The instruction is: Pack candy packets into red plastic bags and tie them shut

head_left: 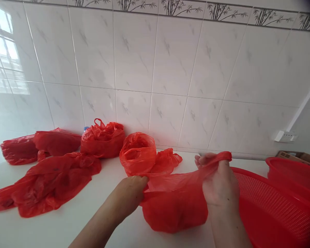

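Between my hands a red plastic bag [175,210] is stretched, its lower part rounded by contents I cannot make out through the film. My left hand [131,194] is closed on the bag's left edge. On the other side, my right hand [219,182] has the bag's right handle looped over the thumb side, with the fingers partly hidden behind the film. Just beyond my hands stands another red plastic bag [138,153], rolled open at the top, with a loose crumpled part trailing to its right.
Several red bags line the wall: a bulging bag [103,139], a folded bundle [57,141] and a limp bag [54,179] on the white table [93,220]. A red plastic basket [274,206] is at right, near a second red basket [294,175] and a cardboard box [302,157].
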The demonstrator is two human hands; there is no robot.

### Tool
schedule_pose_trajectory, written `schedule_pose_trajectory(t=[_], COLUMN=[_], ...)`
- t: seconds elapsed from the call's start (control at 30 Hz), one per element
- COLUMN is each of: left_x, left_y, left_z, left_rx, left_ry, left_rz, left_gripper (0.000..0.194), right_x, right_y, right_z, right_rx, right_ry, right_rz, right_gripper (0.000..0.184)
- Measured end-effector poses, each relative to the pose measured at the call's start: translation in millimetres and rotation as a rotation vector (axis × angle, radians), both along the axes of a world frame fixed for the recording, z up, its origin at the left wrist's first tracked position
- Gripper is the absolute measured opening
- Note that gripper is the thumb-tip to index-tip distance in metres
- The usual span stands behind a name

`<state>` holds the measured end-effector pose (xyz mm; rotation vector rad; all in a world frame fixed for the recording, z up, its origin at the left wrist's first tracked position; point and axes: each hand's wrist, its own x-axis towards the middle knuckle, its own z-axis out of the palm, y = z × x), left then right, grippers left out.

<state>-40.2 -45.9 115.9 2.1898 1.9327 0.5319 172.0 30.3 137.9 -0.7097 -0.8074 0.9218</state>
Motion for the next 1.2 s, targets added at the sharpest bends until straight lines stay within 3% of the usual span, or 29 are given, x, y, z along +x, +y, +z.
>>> schedule_pose_trajectory(t=[0.13, 0.23, 0.37, 0.47, 0.57, 0.67, 0.73, 0.8, 0.9, 0.93, 1.07, 1.2], left_x=[2.0, 3.2, 3.2, 2.9, 4.1, 8.3, 12.5, 16.7, 20.7, 21.2, 21.3, 25.2], left_y=[-6.7, -15.0, -24.1, -27.7, -29.4, -31.2, -33.0, -35.2, -37.6, -37.9, -36.0, -29.9], left_z=[16.0, 27.8, 35.6, 37.9, 38.1, 36.4, 34.6, 32.8, 30.6, 30.1, 29.2, 25.7], left_rx=[0.133, 0.268, 0.416, 0.444, 0.395, 0.339, 0.291, 0.220, 0.201, 0.256, 0.545, 0.457], left_ry=[-0.191, -0.440, -0.664, -0.818, -1.036, -1.153, -1.181, -1.180, -1.134, -1.106, -0.863, -0.599], left_rz=[-0.045, 0.042, 0.180, 0.188, 0.110, -0.051, -0.192, -0.333, -0.468, -0.467, -0.334, -0.306], left_gripper=[0.017, 0.014, 0.013, 0.018, 0.018, 0.011, 0.007, 0.006, 0.016, 0.020, 0.023, 0.035], right_x=[2.4, 2.1, -0.5, -4.6, -12.3, -22.8, -29.7, -35.3, -39.8, -40.2, -39.2, -38.0], right_y=[-4.9, -12.5, -24.8, -38.6, -54.8, -66.6, -69.7, -69.1, -63.0, -60.4, -53.0, -52.8], right_z=[6.3, 10.6, 10.8, 10.1, 11.8, 14.0, 14.1, 12.6, 8.3, 7.2, 8.9, 15.6], right_rx=[0.020, 0.004, 0.045, 0.057, -0.045, -0.170, -0.213, -0.175, -0.048, -0.036, -0.086, -0.082], right_ry=[0.091, 0.114, -0.041, -0.283, -0.518, -0.636, -0.653, -0.643, -0.667, -0.679, -0.690, -0.689], right_rz=[0.099, 0.174, 0.397, 0.581, 0.743, 0.871, 0.946, 1.017, 0.997, 0.954, 0.831, 0.835], right_gripper=[0.039, 0.042, 0.035, 0.031, 0.055, 0.082, 0.089, 0.080, 0.027, 0.010, 0.019, 0.014])
